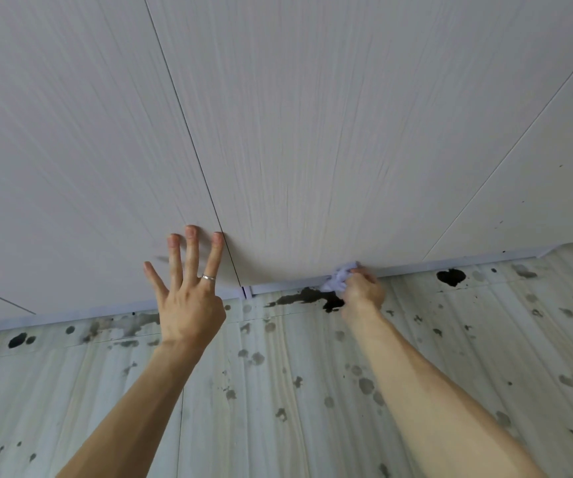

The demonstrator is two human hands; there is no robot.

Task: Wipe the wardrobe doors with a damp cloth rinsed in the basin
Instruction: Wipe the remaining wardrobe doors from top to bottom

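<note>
Our right hand [363, 292] has its grip bunched round the pale cloth [337, 280], pressing it to the bottom edge of the middle wardrobe door [312, 132], just above the plinth [450, 267]. Our left hand [188, 294], grip wide with fingers spread, rests its fingertips on the neighbouring door [71, 132] beside the seam, above the dark-blotched floor [278, 391].

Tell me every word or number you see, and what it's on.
No words, numbers or signs here. The wardrobe doors are plain, the cloth in the right hand has no visible label, the ring on the left hand looks bare, and the floor has only dark blotches.
</note>
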